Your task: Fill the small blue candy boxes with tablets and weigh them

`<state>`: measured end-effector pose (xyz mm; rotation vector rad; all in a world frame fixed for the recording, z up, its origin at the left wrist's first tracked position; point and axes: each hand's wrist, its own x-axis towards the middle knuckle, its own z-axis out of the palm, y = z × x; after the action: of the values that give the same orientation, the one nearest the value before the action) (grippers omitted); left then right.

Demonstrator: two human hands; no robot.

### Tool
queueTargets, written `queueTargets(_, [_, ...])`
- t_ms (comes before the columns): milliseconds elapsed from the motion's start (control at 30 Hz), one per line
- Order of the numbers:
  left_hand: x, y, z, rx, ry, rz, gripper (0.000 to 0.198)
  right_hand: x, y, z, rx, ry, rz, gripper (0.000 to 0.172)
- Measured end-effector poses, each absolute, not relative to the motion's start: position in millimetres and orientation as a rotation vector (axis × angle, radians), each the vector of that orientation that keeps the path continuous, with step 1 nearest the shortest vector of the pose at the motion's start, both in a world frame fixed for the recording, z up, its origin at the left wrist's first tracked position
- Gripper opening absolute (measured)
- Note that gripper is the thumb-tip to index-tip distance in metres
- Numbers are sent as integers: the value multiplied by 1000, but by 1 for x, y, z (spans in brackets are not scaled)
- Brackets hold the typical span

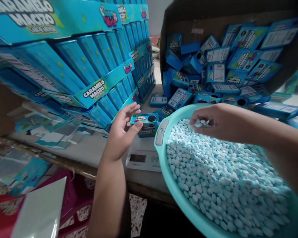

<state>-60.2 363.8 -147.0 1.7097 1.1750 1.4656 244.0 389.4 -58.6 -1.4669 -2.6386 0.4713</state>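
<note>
My left hand point(121, 132) is curved around the left end of a small blue candy box point(150, 125), thumb across its front and fingers behind. This box is over a white digital kitchen scale point(141, 160), whose display is too dim to read. Over a large turquoise tub point(165, 165) full of pale blue and white candies point(218, 168), my right hand point(208, 120) is closed on a few candies point(200, 123). Its fingers point left, just above the heap. The tub's grey-inset handle is close beside the candy box.
Stacked display trays of blue candy boxes point(89, 62) rise at the left. Behind the tub, a large cardboard carton point(200, 19) lies on its side with many loose boxes point(218, 72) spilling out. A magenta crate point(74, 198) is below the table edge.
</note>
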Motion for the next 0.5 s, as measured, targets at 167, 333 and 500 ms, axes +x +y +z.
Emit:
queueTargets(167, [-60, 365, -148, 1702, 1147, 1522, 52, 245, 388, -56, -1429, -2623, 468, 12])
queueTargets(333, [-60, 366, -147, 1697, 1154, 1531, 50, 245, 389, -55, -1426, -2578, 446, 17])
queueTargets(500, [-59, 365, -146, 1692, 1154, 1518, 48, 245, 392, -58, -1420, -2559, 391, 20])
